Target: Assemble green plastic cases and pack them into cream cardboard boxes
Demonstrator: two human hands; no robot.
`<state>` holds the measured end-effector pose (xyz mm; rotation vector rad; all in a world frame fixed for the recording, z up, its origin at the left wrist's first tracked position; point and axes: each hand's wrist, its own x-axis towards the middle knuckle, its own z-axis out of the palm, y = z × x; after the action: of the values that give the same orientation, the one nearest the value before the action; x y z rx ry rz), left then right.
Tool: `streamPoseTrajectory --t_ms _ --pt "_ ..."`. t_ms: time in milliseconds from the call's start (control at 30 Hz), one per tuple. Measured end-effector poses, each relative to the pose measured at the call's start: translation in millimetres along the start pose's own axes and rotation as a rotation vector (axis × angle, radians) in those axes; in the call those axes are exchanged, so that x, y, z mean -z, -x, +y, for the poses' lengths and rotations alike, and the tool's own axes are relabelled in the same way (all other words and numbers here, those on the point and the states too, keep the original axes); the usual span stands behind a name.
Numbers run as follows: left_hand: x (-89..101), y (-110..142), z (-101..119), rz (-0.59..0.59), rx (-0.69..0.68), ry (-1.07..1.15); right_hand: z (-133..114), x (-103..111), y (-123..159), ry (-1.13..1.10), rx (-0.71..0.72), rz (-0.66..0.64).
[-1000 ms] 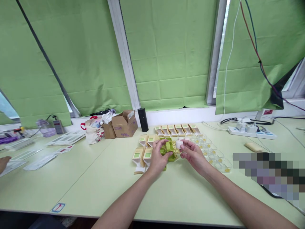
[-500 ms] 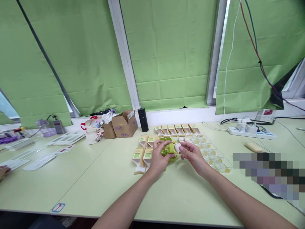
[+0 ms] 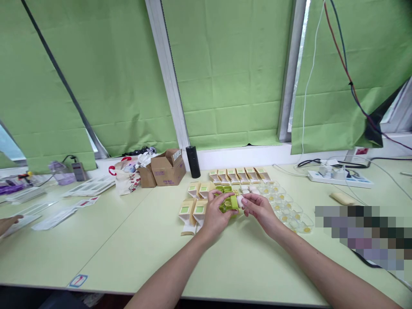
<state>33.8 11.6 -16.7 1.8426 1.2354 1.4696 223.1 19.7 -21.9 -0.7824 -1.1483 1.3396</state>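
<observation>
My left hand [image 3: 215, 215] is closed around a small yellow-green plastic case [image 3: 234, 202]. In my right hand [image 3: 262, 213], a small white rounded piece [image 3: 240, 201] is pinched between thumb and fingers, right against the case's right side. Whether it sits inside the case cannot be made out. Behind my left hand are more green cases [image 3: 227, 189]. White pieces [image 3: 253, 189] lie just beyond my right hand. Clear plastic cups with yellow centres [image 3: 286, 206] stand in rows to the right. Opened cardboard boxes with green labels [image 3: 185, 210] stand left of my left hand.
A row of small cardboard boxes [image 3: 236, 175] stands farther back. Beyond are a black cylinder [image 3: 193, 162], a brown carton [image 3: 169, 169] and a cloth bag [image 3: 127, 178]. A power strip [image 3: 341, 178] lies back right. Another person's hand [image 3: 9, 224] touches flat sheets at far left.
My left hand has turned the green case, and the white piece in my right hand is now closer against it. The other person's hand has moved further into view at left.
</observation>
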Motion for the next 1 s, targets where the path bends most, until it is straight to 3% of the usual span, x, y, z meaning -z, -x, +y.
streamPoseTrajectory --t_ms 767,1000 --pt "-0.7 2 -11 -0.014 -0.123 -0.114 10 -6 2 0.025 0.043 -0.025" --pt "0.2 6 -6 -0.02 -0.286 -0.308 9 -6 1 0.016 0.071 -0.054"
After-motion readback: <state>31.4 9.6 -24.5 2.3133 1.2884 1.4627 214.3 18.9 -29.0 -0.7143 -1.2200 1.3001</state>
